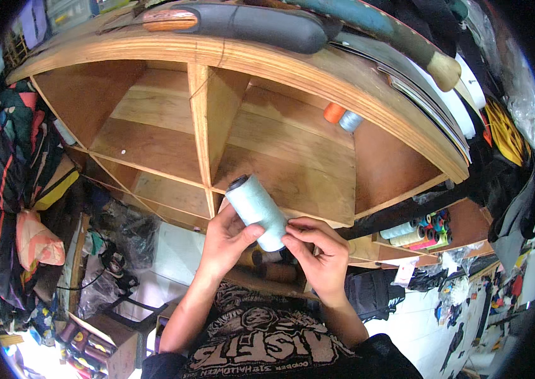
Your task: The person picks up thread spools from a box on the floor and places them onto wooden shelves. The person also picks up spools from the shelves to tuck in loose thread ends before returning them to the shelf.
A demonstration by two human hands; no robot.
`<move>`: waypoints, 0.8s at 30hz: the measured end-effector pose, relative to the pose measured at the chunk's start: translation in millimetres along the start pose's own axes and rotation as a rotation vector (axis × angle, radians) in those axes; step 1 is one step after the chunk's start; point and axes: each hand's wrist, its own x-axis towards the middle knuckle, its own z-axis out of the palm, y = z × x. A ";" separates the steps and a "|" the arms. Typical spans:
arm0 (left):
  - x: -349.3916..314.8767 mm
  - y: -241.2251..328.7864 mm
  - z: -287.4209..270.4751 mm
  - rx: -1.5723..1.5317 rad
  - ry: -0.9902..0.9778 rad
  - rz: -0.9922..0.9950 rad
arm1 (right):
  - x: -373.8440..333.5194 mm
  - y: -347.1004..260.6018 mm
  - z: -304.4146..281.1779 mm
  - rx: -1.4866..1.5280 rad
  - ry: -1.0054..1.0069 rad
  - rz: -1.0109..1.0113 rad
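A pale blue thread spool (258, 211) with a dark core end is tilted in front of the wooden shelf. My left hand (226, 237) is closed around its left side, thumb lying across the front. At the lower right of the spool, my right hand (318, 249) has thumb and fingers pinched together, their tips touching the spool's edge. Whether a loose thread end sits between those fingertips is too small to tell.
A wooden shelf unit (199, 126) with compartments spans the view ahead. An orange spool (334, 113) and a grey-blue spool (350, 121) stand in its right compartment. Several coloured spools (419, 235) lie lower right. A box of spools (119, 341) is lower left, below bundled fabric (2, 183).
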 end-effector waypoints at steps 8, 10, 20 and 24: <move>-0.6 3.7 10.0 -0.009 0.095 0.103 | 2.6 -18.5 -0.8 -0.207 0.069 0.009; 0.8 4.4 8.0 0.046 0.121 0.133 | 2.0 -26.9 -7.2 -0.160 -0.025 0.082; -5.9 0.5 19.5 -0.128 0.186 0.087 | -18.5 -14.2 7.2 0.462 -0.412 0.534; -14.3 4.9 29.8 -0.100 0.139 0.068 | -28.5 5.4 13.8 0.436 -0.333 0.506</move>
